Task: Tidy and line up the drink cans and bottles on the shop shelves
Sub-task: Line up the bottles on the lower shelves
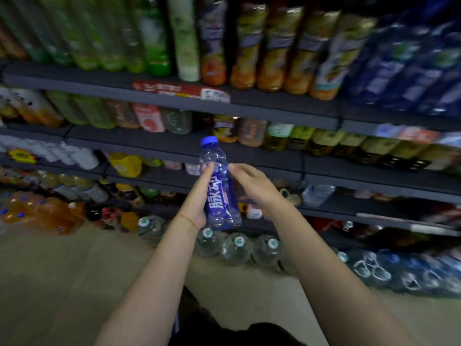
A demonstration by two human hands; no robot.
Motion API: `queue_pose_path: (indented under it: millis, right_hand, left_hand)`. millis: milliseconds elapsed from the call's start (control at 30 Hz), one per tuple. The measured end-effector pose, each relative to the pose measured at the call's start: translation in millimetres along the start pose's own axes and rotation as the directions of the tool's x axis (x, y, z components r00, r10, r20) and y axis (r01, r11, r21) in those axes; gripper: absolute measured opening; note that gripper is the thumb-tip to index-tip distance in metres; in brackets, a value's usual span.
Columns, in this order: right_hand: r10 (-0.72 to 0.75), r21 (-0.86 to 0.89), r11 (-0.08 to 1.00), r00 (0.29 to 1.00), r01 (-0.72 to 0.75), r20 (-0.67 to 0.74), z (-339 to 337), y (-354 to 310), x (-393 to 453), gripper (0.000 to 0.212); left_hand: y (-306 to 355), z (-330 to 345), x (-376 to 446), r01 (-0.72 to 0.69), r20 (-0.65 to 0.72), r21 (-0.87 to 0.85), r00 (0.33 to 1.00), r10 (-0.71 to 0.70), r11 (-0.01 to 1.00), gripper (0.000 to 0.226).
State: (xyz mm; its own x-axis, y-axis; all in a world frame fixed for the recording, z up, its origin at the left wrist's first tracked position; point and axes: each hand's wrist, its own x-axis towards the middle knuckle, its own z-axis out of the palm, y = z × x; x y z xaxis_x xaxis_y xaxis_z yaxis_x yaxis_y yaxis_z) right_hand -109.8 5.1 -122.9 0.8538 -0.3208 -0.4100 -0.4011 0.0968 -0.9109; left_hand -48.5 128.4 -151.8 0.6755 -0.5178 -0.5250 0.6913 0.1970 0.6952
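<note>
A clear bottle with a blue cap and a blue label [219, 196] stands nearly upright in front of the shelves, in mid-air. My left hand [199, 198] grips it along its left side, fingers wrapped up toward the neck. My right hand [252, 183] is on the bottle's right side, fingers loosely bent, fingertips close to or touching the bottle's shoulder; whether it holds the bottle is unclear. Behind, dark shelves [249, 156] carry rows of drink bottles, blurred.
The top shelf holds green bottles [149, 38], orange juice bottles [272, 51] and dark blue bottles [404, 61]. Large water jugs [237, 248] stand on the floor below. Orange soda packs [32, 211] sit at lower left. Beige floor [74, 283] spreads in front.
</note>
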Motion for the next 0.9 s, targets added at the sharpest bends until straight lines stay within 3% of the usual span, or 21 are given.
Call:
queue_pose_path:
  millis: [133, 233, 433, 600, 700, 800, 900]
  right_hand:
    - [-0.044, 0.083, 0.995, 0.995, 0.051, -0.087, -88, 5, -35, 0.031]
    - [-0.117, 0.141, 0.981, 0.987, 0.132, -0.106, -137, 0, -48, 0.026]
    - [-0.239, 0.200, 0.944, 0.962, 0.262, -0.131, -219, -20, -39, 0.036]
    - [-0.258, 0.139, 0.953, 0.961, 0.270, -0.103, -279, -50, -34, 0.034]
    - [-0.290, 0.027, 0.956, 0.955, 0.292, -0.068, -307, -60, -35, 0.049]
    - [-0.315, -0.069, 0.947, 0.949, 0.313, -0.018, -327, -65, -41, 0.082]
    - [-0.354, -0.127, 0.931, 0.932, 0.343, -0.076, -352, -70, -48, 0.074]
  left_hand:
    - [-28, 94, -15, 0.050, 0.111, 0.006, 0.993, -0.050, 0.999, 0.046]
    - [-33, 144, -13, 0.049, 0.188, 0.034, 0.981, -0.055, 0.998, 0.041]
    - [-36, 218, 29, -0.064, 0.276, 0.050, 0.960, 0.048, 0.997, 0.047]
    - [-34, 283, 44, -0.118, 0.279, 0.047, 0.955, 0.100, 0.992, 0.060]
    - [-35, 313, 50, -0.189, 0.270, 0.067, 0.949, 0.164, 0.980, 0.068]
    - [-37, 341, 46, -0.300, 0.310, 0.092, 0.915, 0.259, 0.949, 0.056]
    - [-44, 369, 42, -0.391, 0.339, 0.130, 0.881, 0.330, 0.911, 0.036]
